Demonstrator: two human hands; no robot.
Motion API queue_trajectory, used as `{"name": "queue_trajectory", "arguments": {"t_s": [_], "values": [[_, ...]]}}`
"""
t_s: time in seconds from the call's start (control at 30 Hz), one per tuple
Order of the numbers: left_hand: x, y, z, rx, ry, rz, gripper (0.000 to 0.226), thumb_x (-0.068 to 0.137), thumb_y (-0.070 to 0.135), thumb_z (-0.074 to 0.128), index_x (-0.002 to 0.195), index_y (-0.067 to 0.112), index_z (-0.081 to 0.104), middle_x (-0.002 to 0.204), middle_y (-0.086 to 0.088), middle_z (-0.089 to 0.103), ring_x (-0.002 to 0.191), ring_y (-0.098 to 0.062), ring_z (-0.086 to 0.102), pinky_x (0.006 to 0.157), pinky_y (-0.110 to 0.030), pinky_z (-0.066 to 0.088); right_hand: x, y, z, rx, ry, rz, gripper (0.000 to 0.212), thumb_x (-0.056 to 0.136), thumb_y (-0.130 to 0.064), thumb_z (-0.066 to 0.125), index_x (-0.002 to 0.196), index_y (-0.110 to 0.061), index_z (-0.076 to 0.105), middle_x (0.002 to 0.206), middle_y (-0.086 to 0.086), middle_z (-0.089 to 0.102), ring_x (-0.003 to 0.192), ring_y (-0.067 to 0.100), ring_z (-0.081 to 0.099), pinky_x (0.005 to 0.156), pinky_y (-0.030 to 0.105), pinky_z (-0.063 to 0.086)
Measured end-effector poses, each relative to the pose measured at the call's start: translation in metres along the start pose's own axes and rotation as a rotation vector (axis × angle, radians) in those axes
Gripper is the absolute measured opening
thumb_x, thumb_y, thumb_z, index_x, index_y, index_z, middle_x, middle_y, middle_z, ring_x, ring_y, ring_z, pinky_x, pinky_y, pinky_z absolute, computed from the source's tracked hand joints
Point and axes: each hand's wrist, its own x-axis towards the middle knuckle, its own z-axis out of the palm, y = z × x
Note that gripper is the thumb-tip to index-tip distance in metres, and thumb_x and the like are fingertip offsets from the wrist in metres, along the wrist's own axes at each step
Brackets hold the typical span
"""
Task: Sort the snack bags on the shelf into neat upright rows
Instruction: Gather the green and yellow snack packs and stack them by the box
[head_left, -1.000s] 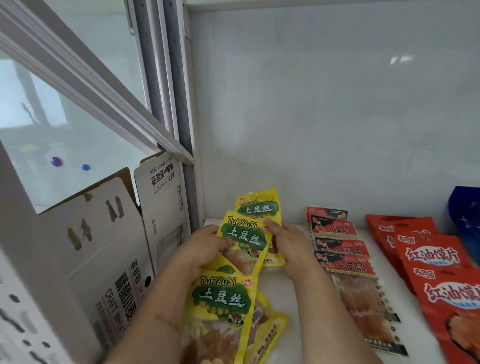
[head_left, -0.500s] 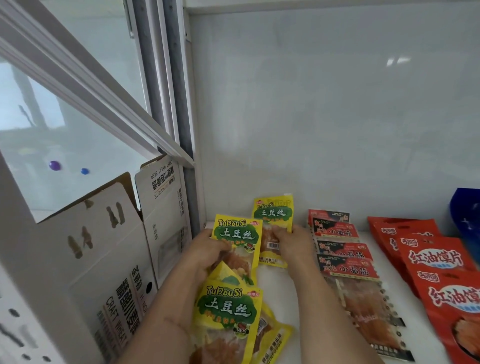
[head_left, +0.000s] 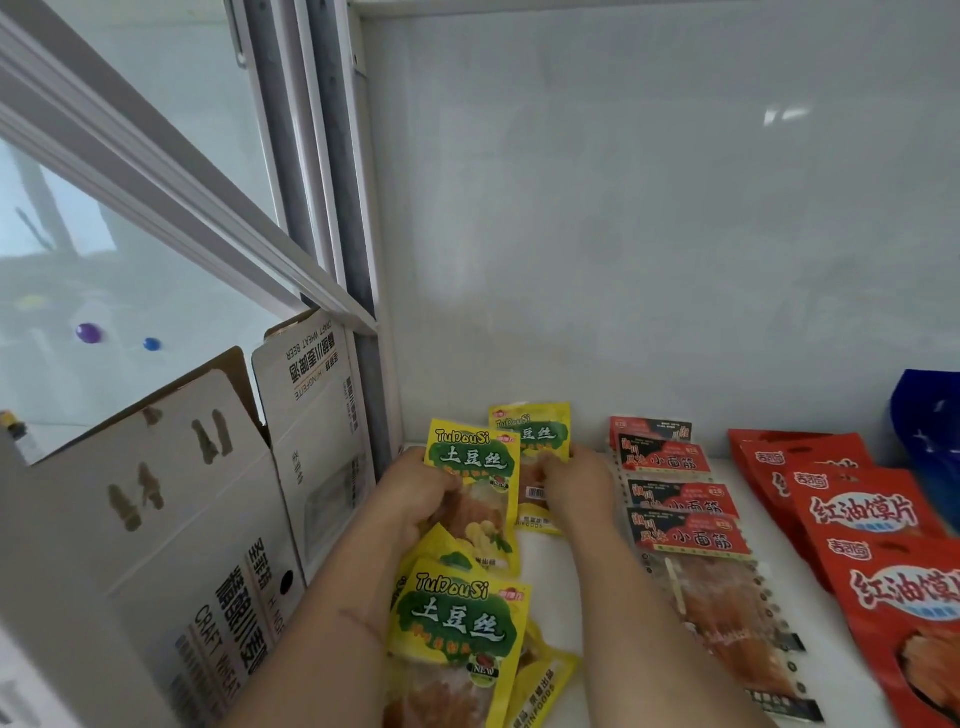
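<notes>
Several yellow "TuDouSi" snack bags lie in a line on the white shelf (head_left: 582, 571). My left hand (head_left: 421, 491) grips the middle yellow bag (head_left: 475, 470) by its left side. My right hand (head_left: 576, 480) holds the rear yellow bag (head_left: 535, 434), which stands near the back wall. A nearer yellow bag (head_left: 460, 623) lies over my left forearm, with another yellow bag partly hidden beneath it.
To the right runs a row of overlapping black-and-red snack bags (head_left: 675, 499), then red bags (head_left: 857, 509), and a blue bag (head_left: 930, 415) at the far right. A white cardboard box (head_left: 171, 519) stands left of the shelf, beside the metal frame (head_left: 332, 218).
Both hands slid toward the back wall. The rear yellow bag moved right and back with my right hand, and the middle bag now stands more upright in my left hand.
</notes>
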Motion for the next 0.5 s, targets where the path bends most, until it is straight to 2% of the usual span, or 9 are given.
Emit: {"name": "queue_trajectory", "arguments": {"t_s": [0.1,0.2,0.27,0.33,0.43,0.5], "values": [[0.004,0.002,0.01,0.059,-0.001,0.029,0.03,0.084,-0.015,0.055,0.077,0.011,0.068,0.091,-0.02,0.074,0.081,-0.033,0.068,0.077,-0.05,0.056,0.002,-0.002,-0.003,0.023,0.001,-0.001,0.04,0.103,-0.038,0.044,0.101,-0.006,0.068,0.099,0.016,0.072,0.093,0.034,0.065,0.076,0.037,0.049],[0.01,0.001,0.024,0.099,-0.003,0.042,0.03,0.079,-0.015,0.051,0.082,0.01,0.068,0.094,-0.021,0.074,0.081,-0.033,0.069,0.072,-0.044,0.055,0.003,-0.002,-0.005,0.06,-0.011,0.005,0.049,0.104,-0.042,0.038,0.105,-0.003,0.067,0.103,0.018,0.072,0.097,0.035,0.066,0.082,0.038,0.051],[0.014,-0.002,0.033,0.124,0.024,0.048,0.029,0.079,-0.01,0.052,0.092,0.01,0.069,0.096,-0.018,0.075,0.089,-0.036,0.071,0.081,-0.05,0.059,0.004,-0.001,-0.006,0.074,-0.015,0.006,0.049,0.103,-0.043,0.041,0.115,-0.002,0.066,0.112,0.018,0.07,0.105,0.035,0.064,0.087,0.037,0.05],[0.018,-0.005,0.04,0.151,0.07,0.057,0.029,0.08,-0.002,0.055,0.101,0.013,0.068,0.1,-0.014,0.074,0.092,-0.035,0.07,0.085,-0.052,0.059,0.003,0.001,-0.007,0.082,-0.011,0.002,0.047,0.1,-0.044,0.05,0.12,-0.003,0.064,0.115,0.015,0.069,0.109,0.033,0.062,0.084,0.034,0.046],[0.021,-0.007,0.049,0.181,0.114,0.06,0.033,0.081,0.003,0.058,0.111,0.014,0.063,0.104,-0.01,0.072,0.093,-0.031,0.069,0.085,-0.047,0.06,0.001,0.003,-0.006,0.134,-0.007,-0.003,0.031,0.093,-0.036,0.065,0.109,-0.009,0.065,0.1,0.007,0.071,0.101,0.028,0.066,0.072,0.029,0.044],[0.022,-0.007,0.054,0.182,0.112,0.064,0.032,0.08,0.002,0.061,0.11,0.015,0.061,0.102,-0.008,0.072,0.091,-0.029,0.07,0.084,-0.044,0.06,0.0,0.004,-0.005,0.127,-0.009,0.0,0.027,0.091,-0.03,0.068,0.11,-0.01,0.065,0.102,0.007,0.072,0.098,0.028,0.067,0.071,0.029,0.044]]}}
